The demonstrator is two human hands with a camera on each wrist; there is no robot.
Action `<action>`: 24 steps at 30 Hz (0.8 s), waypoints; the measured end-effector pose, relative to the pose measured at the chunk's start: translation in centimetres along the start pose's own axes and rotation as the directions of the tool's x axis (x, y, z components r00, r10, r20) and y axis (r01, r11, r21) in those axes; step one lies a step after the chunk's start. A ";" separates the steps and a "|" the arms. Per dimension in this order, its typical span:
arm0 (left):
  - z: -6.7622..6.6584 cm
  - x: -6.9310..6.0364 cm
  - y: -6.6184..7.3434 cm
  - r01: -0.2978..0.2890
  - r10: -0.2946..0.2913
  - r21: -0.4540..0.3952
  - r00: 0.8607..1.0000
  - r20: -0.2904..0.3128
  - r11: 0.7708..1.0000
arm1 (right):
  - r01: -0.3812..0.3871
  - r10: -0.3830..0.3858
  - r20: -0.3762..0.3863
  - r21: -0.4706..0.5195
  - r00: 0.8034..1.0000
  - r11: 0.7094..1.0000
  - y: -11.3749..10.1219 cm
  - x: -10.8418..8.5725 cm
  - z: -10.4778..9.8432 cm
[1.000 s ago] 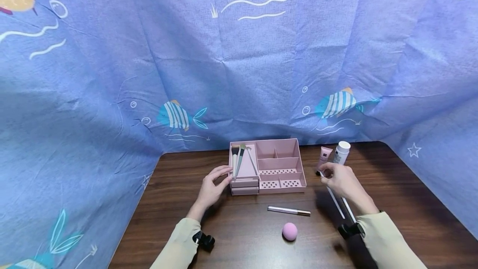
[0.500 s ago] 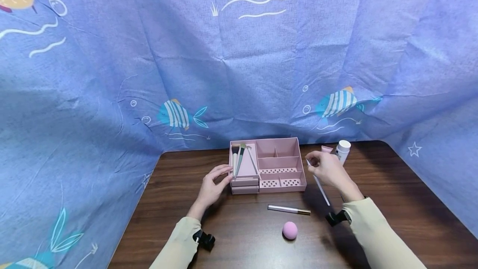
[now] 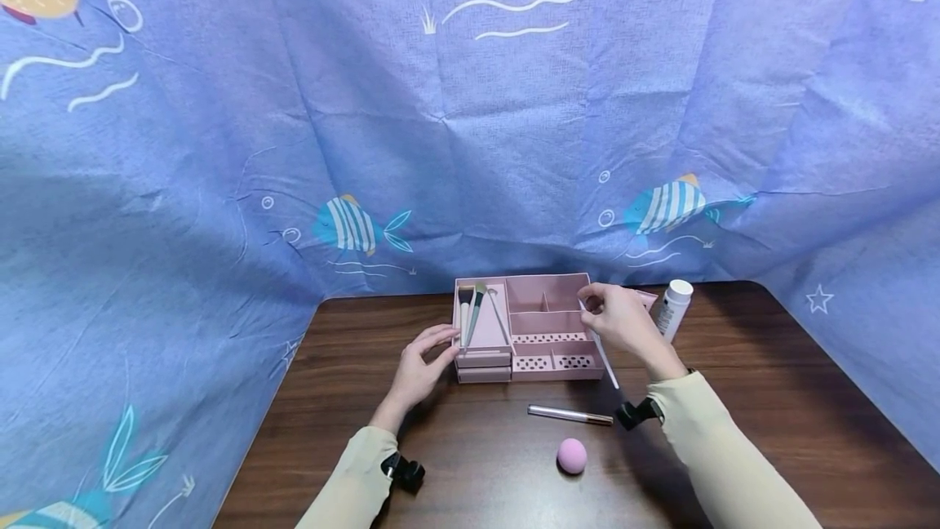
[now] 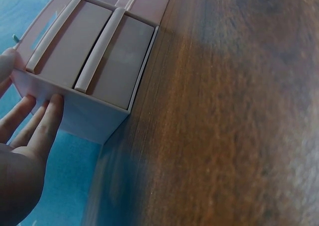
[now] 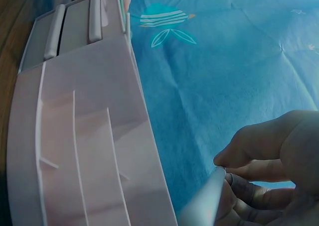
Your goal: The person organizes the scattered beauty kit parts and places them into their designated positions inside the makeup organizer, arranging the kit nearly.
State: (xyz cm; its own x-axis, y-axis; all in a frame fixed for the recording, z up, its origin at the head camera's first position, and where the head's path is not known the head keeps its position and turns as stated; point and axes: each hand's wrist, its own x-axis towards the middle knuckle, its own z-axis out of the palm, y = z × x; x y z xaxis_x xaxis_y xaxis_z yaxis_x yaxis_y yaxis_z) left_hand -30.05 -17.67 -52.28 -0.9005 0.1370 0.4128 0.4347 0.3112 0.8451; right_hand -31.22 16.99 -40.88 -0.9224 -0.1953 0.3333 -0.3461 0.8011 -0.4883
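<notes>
A pink organizer [image 3: 556, 372] stands at the back of the table, with several brushes [image 3: 474, 318] lying in its left tray. My left hand [image 3: 416, 370] rests at the organizer's left side; in the left wrist view its fingers [image 4: 51, 117] touch the side wall, thumb at the top edge. My right hand [image 3: 624, 322] pinches a thin white-handled stick [image 3: 606, 362] over the organizer's right edge, its handle slanting down toward me. In the right wrist view the stick [image 5: 207, 198] is held between thumb and fingers, beside the compartments; its far end is hidden.
In front of the organizer lie a silver tube [image 3: 569, 415] and a pink ball [image 3: 571, 456]. A white bottle [image 3: 672, 308] stands at the back right, beside a pink tube [image 3: 647, 299] partly hidden by my right hand. A patterned blue cloth [image 3: 470, 145] hangs behind the table.
My right hand has moved left with the white-handled stick, from near the pink tube and bottle to the organizer's right edge. My left hand has stayed at the organizer's side.
</notes>
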 end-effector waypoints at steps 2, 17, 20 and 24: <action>0.1 0.0 0.0 -0.012 0.012 0.004 1.000 -0.005 1.000 | 0.003 -0.003 -0.010 -0.007 1.000 1.000 -0.3 0.3 0.1; 0.0 0.0 0.0 -0.025 0.025 -0.035 1.000 0.006 0.999 | 0.056 -0.056 -0.012 0.038 0.998 0.998 -3.5 2.7 0.9; -0.1 0.0 -0.1 -0.036 0.036 -0.029 0.999 0.007 0.999 | 0.059 -0.058 -0.005 0.039 0.998 0.998 -4.0 3.2 1.1; -0.1 0.0 0.0 -0.036 0.036 -0.011 0.999 0.006 0.999 | 0.060 -0.061 0.005 0.041 0.998 0.997 -4.8 3.6 1.2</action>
State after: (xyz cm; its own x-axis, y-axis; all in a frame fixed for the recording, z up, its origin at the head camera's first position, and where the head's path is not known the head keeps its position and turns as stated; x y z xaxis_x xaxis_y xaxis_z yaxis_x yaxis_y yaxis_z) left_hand -30.04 -17.77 -52.22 -0.8844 0.1533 0.4409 0.4668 0.2959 0.8334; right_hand -33.12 11.78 -38.33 -0.9005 -0.2463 0.3584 -0.4079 0.7641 -0.4997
